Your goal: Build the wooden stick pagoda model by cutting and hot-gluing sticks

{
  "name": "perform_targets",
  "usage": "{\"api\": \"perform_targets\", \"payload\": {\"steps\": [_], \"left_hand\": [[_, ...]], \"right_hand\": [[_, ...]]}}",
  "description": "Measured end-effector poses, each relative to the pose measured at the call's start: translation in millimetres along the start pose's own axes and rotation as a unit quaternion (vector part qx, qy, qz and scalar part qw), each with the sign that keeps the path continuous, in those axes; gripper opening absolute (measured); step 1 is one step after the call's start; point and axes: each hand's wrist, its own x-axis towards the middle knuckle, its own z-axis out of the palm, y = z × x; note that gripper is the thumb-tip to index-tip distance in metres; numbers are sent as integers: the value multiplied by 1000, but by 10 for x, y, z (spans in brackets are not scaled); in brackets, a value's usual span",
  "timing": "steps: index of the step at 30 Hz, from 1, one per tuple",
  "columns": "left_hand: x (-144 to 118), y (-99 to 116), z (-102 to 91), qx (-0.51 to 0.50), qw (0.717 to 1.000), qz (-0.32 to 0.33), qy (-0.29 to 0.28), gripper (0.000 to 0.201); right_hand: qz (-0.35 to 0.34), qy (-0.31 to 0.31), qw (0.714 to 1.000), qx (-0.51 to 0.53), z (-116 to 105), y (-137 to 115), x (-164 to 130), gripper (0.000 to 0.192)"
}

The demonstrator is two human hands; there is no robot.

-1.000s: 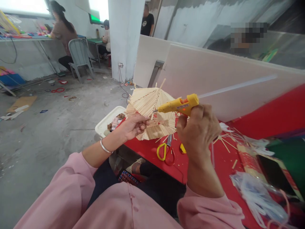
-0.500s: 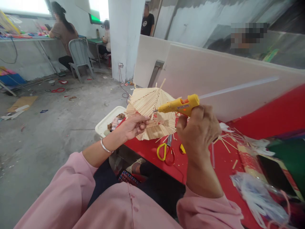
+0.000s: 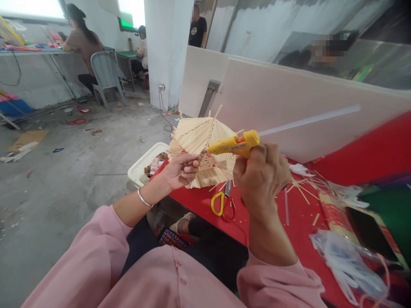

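Note:
A model house [image 3: 192,133] built of thin pale wooden sticks, with a sloping, many-sided roof, stands at the near left of the red table. My left hand [image 3: 181,171] pinches at the lower corner of its roof; what exactly lies between the fingertips is partly hidden. Wrapped around the handle of a yellow glue gun [image 3: 233,144], my right hand [image 3: 261,171] holds it with the nozzle pointing left. The nozzle tip is at the roof corner, just above my left fingertips. Scissors [image 3: 223,205] with one yellow and one red handle lie below the model.
Loose sticks [image 3: 302,188], a plastic bag [image 3: 346,261] and a dark phone [image 3: 369,231] lie on the red table [image 3: 208,214]. A white tray [image 3: 136,169] is at the left. Pale boards [image 3: 289,102] stand behind. Several people are farther back.
My right hand has moved the glue gun slightly left and down, bringing its nozzle closer to the roof corner and left fingertips. My left hand stays pinched there.

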Motion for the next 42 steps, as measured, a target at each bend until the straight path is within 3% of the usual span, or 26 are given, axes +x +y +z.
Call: {"api": "perform_targets", "payload": {"steps": [12,19,34,42], "left_hand": [[-2,-3,7,7,1000,-3,5,26],[21,-21,-2,63,997,26,21,24],[13,-17,76,123,988,55,78,24],[-8,-39,107,120,985,69,104,15]], "right_hand": [[5,3,999,41,-11,10,4,23],[-10,51,998,38,56,91,-28,27],[18,26,997,68,37,68,-9,19],[25,20,999,42,17,79,-12,22]]}}
